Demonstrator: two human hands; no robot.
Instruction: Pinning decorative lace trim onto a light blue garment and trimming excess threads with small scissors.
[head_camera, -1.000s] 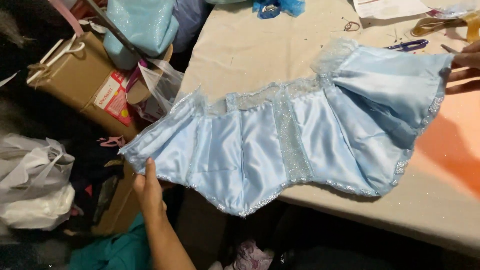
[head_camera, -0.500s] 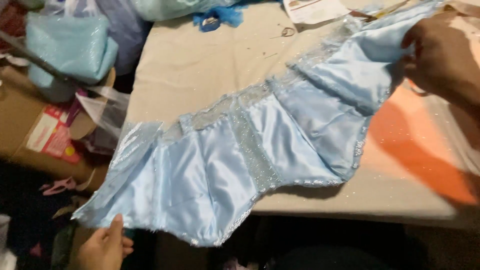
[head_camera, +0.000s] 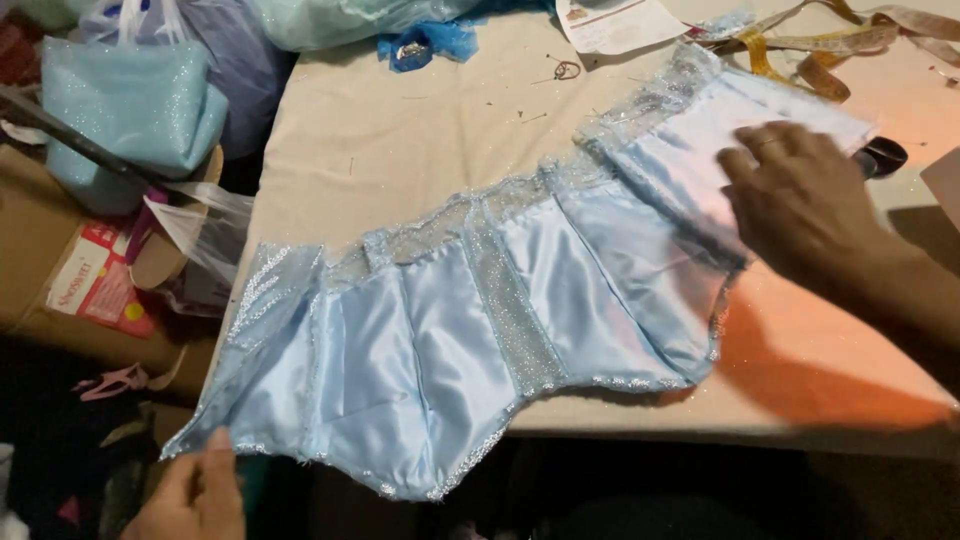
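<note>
A light blue satin bodice piece (head_camera: 480, 320) with glittery lace trim lies spread across the beige table (head_camera: 420, 130), its left end hanging over the table's edge. My left hand (head_camera: 195, 495) pinches the lower left corner of the fabric, below the table edge. My right hand (head_camera: 800, 205) lies flat, fingers spread, on the fabric's right end, pressing it to the table.
A yellow measuring tape (head_camera: 800, 45), a printed paper sheet (head_camera: 610, 20), a scrap of blue netting (head_camera: 425, 42) and loose pins lie at the table's far side. Left of the table are a cardboard box (head_camera: 60, 270), plastic bags and a roll of glittery blue fabric (head_camera: 130, 110).
My right hand has moved from gripping the fabric's far right end to lying flat on it. The garment has shifted further onto the table. My left hand still holds the lower left corner.
</note>
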